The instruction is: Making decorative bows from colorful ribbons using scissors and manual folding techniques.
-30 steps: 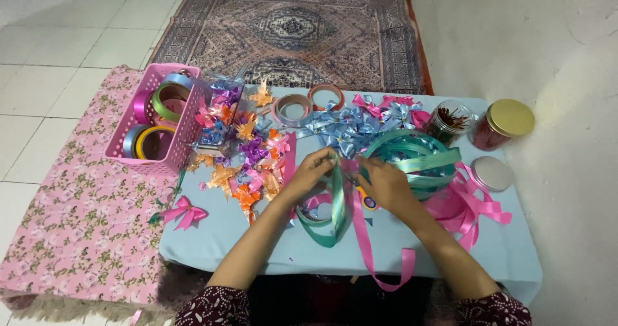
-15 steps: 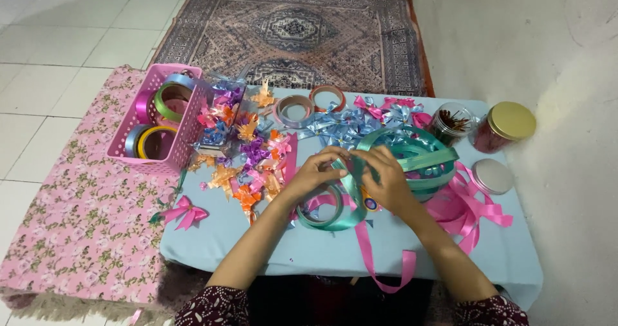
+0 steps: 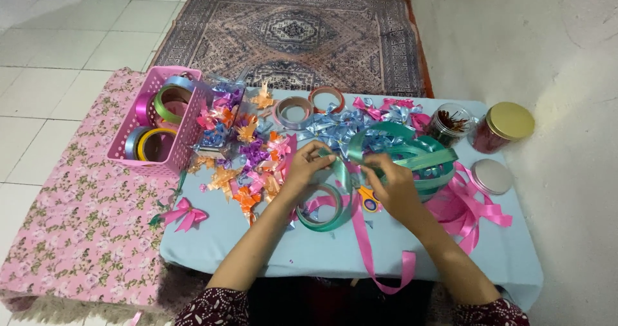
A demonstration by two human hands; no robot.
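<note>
My left hand [image 3: 308, 165] and my right hand [image 3: 388, 181] meet over the middle of a low table covered in a light blue cloth [image 3: 270, 255]. Both pinch a length of teal ribbon [image 3: 341, 170] that loops between them. The ribbon runs back to a loose teal coil [image 3: 412, 152] behind my right hand and down to a teal roll [image 3: 322, 215] lying under my left wrist. A long pink ribbon [image 3: 367, 249] hangs off the table's front edge. Yellow-handled scissors [image 3: 368, 200] lie under my hands.
A pink basket [image 3: 129, 147] with ribbon rolls stands at the left. Several small ribbon bows [image 3: 248, 152] lie beside it, a pink bow [image 3: 185, 214] nearer the corner. Two jars [image 3: 499, 128] and a loose lid [image 3: 491, 175] sit right. A floral cloth [image 3: 77, 223] and patterned rug [image 3: 290, 33] cover the floor.
My hands lifted the teal ribbon off the table and drew closer together, folding it into a loop between them. The pink ribbon stays draped over the edge.
</note>
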